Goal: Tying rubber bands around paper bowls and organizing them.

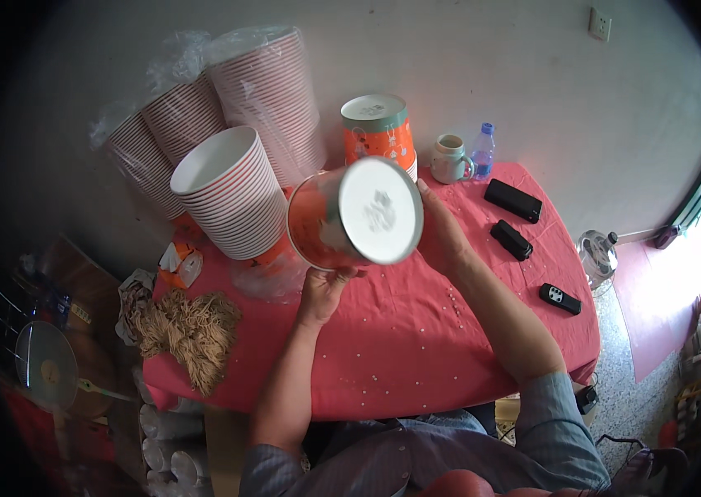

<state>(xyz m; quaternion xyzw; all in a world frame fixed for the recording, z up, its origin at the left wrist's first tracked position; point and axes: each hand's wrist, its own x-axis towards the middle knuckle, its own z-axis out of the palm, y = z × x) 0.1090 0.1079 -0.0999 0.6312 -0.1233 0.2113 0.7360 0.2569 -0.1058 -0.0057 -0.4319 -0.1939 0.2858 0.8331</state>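
Between my hands, an orange paper bucket [317, 217] with a green-grey band is tilted so its white base faces up and right. My left hand [325, 294] grips its rim from below. My right hand [443, 232] holds it at the right side, some fingers hidden behind it. Behind the bucket, an upside-down orange paper bucket [375, 137] tops a stack. To the left leans a nested stack of white paper buckets [230, 195], its open mouth facing up.
Plastic-wrapped bucket stacks [263, 99] lean on the wall. Tan strings [189, 331] lie in a heap at left on the red tablecloth [400, 340]. At right are a mug [450, 161], a water bottle [484, 149], two black cases [513, 200] and a small black remote-like device [560, 299].
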